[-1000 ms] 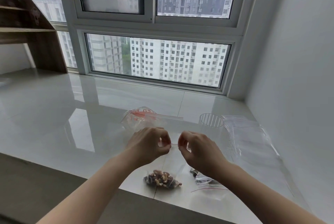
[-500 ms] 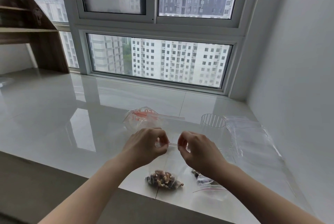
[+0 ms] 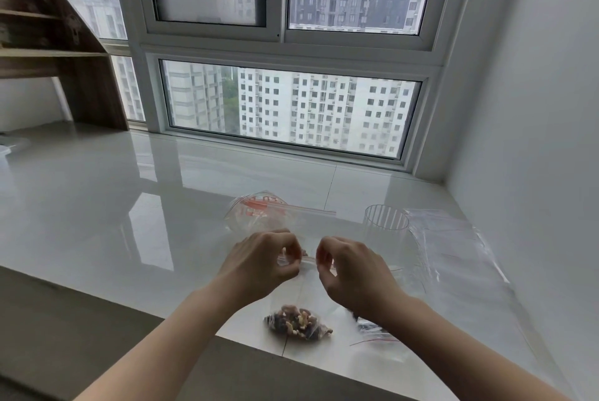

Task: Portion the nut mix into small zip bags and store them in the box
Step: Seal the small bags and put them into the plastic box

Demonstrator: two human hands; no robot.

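A small clear zip bag (image 3: 299,324) with a portion of nut mix at its bottom hangs upright over the white sill. My left hand (image 3: 262,266) and my right hand (image 3: 351,272) each pinch its top strip, fingers closed, the two hands close together. A second small bag with nuts (image 3: 372,329) lies flat under my right wrist, partly hidden. Behind my hands lies a larger clear bag with red print (image 3: 259,209).
A ribbed clear plastic cup (image 3: 385,229) stands right of my hands. A stack of empty clear bags (image 3: 453,248) lies along the right wall. The sill's front edge (image 3: 194,319) runs just below my forearms. A wooden shelf (image 3: 48,44) stands far left.
My hands have drawn slightly closer together along the bag's top strip. The bag still hangs in the same place.
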